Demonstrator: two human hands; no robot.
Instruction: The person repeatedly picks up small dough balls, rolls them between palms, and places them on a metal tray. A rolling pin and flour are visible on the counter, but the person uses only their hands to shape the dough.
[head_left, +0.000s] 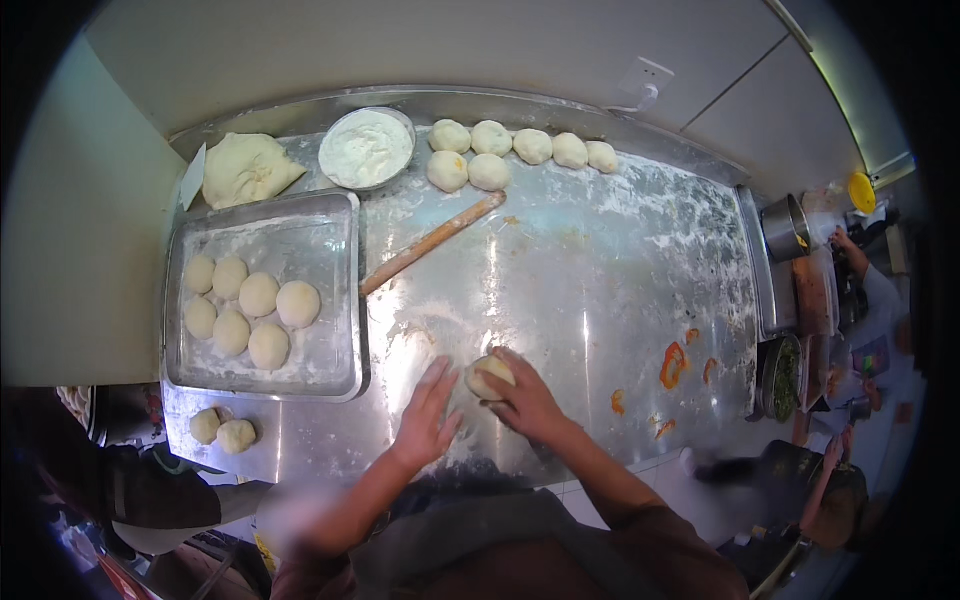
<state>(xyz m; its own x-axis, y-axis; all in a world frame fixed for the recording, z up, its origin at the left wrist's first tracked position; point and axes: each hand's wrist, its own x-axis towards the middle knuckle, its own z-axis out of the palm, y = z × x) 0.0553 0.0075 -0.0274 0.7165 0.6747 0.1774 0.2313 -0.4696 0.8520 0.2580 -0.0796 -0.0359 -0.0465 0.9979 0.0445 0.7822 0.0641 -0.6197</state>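
Observation:
My right hand (525, 394) curls around a ball of dough (487, 376) near the front of the floured steel worktop (555, 300). Just left of it, my left hand (429, 416) rests low over the steel, fingers apart and nothing in it. A wooden rolling pin (435, 244) lies slantwise beyond my hands, one end by the tray's right rim. The steel tray (352, 300) at the left holds several smooth dough balls (259, 294). More dough balls (491, 139) sit in rows along the back.
A bowl of flour (367, 148) and a large dough mass (244, 171) stand at the back left. Two dough balls (236, 436) lie near the front left edge. Orange smears (673, 365) mark the right side. Beyond are a steel pot (784, 229), a container of greens (786, 379) and other people.

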